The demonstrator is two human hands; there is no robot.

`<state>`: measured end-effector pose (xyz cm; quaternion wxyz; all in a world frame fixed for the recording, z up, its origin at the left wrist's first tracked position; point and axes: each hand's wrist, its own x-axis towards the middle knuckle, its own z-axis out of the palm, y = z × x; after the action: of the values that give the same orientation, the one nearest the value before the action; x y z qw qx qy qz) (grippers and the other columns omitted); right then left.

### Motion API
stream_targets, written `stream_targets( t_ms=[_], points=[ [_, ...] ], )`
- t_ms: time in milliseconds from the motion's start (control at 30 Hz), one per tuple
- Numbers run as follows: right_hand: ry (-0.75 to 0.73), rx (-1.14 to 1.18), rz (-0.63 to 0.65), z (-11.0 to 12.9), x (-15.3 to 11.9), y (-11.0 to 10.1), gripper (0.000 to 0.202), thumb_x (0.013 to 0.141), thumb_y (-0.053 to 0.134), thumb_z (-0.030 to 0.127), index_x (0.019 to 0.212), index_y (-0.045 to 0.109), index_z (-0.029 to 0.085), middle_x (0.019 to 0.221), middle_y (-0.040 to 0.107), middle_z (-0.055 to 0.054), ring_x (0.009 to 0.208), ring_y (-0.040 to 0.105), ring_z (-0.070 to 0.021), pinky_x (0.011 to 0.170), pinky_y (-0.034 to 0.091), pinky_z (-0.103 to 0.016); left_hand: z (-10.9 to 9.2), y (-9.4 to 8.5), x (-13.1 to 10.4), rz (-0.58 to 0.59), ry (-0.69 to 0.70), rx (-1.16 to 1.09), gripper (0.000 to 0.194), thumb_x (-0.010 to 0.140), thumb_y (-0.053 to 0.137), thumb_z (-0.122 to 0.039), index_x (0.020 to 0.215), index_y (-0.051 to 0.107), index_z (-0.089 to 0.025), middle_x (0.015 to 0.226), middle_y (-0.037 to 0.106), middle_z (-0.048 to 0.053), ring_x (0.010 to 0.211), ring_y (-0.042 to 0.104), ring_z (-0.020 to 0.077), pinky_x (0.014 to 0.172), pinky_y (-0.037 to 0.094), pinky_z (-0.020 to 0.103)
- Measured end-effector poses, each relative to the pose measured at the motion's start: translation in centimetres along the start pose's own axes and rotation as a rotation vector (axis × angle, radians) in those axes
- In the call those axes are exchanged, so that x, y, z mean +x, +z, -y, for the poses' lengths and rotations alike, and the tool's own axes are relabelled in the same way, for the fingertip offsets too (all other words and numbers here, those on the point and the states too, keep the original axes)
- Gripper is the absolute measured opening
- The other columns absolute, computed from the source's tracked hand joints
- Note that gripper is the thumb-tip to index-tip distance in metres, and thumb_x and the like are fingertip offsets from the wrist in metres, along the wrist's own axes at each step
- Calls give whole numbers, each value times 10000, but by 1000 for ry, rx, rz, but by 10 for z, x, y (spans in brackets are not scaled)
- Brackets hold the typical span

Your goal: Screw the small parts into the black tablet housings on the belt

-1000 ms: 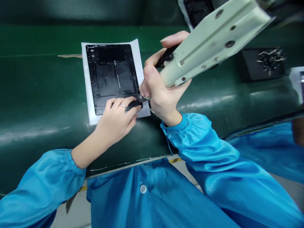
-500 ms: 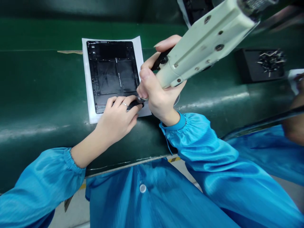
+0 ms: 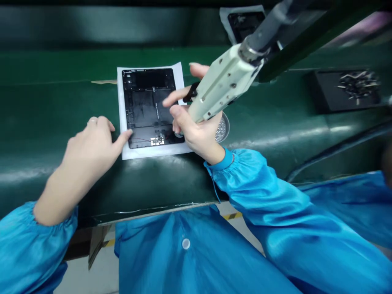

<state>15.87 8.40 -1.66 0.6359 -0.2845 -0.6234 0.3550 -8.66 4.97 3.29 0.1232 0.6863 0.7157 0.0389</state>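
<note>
An opened black tablet [image 3: 142, 108] with its inside facing up lies on a white sheet [image 3: 147, 154]. Near its lower edge a small circuit board [image 3: 157, 141] shows. My left hand [image 3: 92, 145] is at the tablet's lower left, its thumb stretched to the corner and its other fingers bent over the bench with nothing seen in them. A pale green electric screwdriver [image 3: 222, 83] is gripped in my right hand [image 3: 200, 126], held slanted over the tablet's right side. The index finger is off the black lever, and the screwdriver's tip is mostly hidden behind my fingers.
A round perforated metal dish [image 3: 223, 127] sits partly behind my right wrist. Further right stands a black box [image 3: 333, 96] with a heap of small metal-and-black parts. Another tablet [image 3: 245, 24] on a white sheet lies at the back. A dark cable [image 3: 330, 147] crosses the bench at right.
My left hand has left the tablet's lower right edge and moved to its lower left corner, uncovering the circuit board. My right index finger has straightened away from the screwdriver's lever.
</note>
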Motion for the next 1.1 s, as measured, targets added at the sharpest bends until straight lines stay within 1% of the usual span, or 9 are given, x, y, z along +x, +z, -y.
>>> stream_targets(
  t_ms=[67,167,300,433,533,667,800,933,1100],
  points=[
    [-21,19,-9,1,-2,2,543,1036,776,450,1510,514,421,954,726,79,469,530,-58,455,505,-222,3,8,-6,15,-42,59,561,960,716,-745,1049,709,-191,1195,650,190,844,709,373,825,608,577],
    [15,27,-98,9,-4,5,613,1008,827,446,1541,526,419,1113,781,41,514,604,-53,501,566,-220,3,18,-10,39,50,-21,403,1018,650,-600,926,698,-211,1208,637,148,788,676,284,768,581,466],
    [23,97,-190,23,-6,-5,576,1012,828,370,1521,566,429,1215,801,23,517,634,-43,520,606,-202,7,23,-10,34,131,-303,234,993,609,-388,822,584,-230,887,648,47,735,606,214,730,477,353],
    [-144,89,-235,23,-4,-27,496,991,838,346,1442,649,423,1132,817,47,448,579,-41,422,540,-188,21,26,-8,76,4,-721,291,905,716,-466,874,534,-241,730,587,-35,635,553,160,628,387,281],
    [-114,48,-325,20,0,-39,433,1013,811,325,1411,650,382,1086,800,34,469,576,-49,435,541,-203,30,18,2,-55,-135,-944,437,714,898,-444,972,622,-224,875,708,-4,751,655,167,681,493,271],
    [89,69,-378,20,3,-43,565,986,838,456,1466,563,343,1096,779,-9,505,571,-76,464,551,-260,28,-16,28,-67,-302,-1158,653,613,1030,-303,1201,751,-244,1070,826,28,899,721,181,762,585,261],
    [208,116,-322,20,0,-41,598,975,848,429,1489,557,337,1119,770,-17,539,577,-79,516,577,-277,16,-46,66,-86,-303,-1194,559,644,995,-237,1173,813,-240,973,830,18,811,701,186,690,606,295],
    [195,106,-276,19,-5,-41,490,954,863,379,1383,636,307,1143,763,-38,568,569,-80,507,533,-271,3,-49,120,-225,-189,-1185,434,662,915,-240,1048,718,-213,893,772,-19,854,707,164,777,620,315],
    [201,82,-283,15,-4,-40,412,939,860,378,1294,675,280,1105,759,-57,641,586,-115,530,520,-275,7,-36,177,-369,-84,-1043,431,725,820,-465,945,547,-214,813,663,-61,830,664,154,801,572,347]
  ],
)
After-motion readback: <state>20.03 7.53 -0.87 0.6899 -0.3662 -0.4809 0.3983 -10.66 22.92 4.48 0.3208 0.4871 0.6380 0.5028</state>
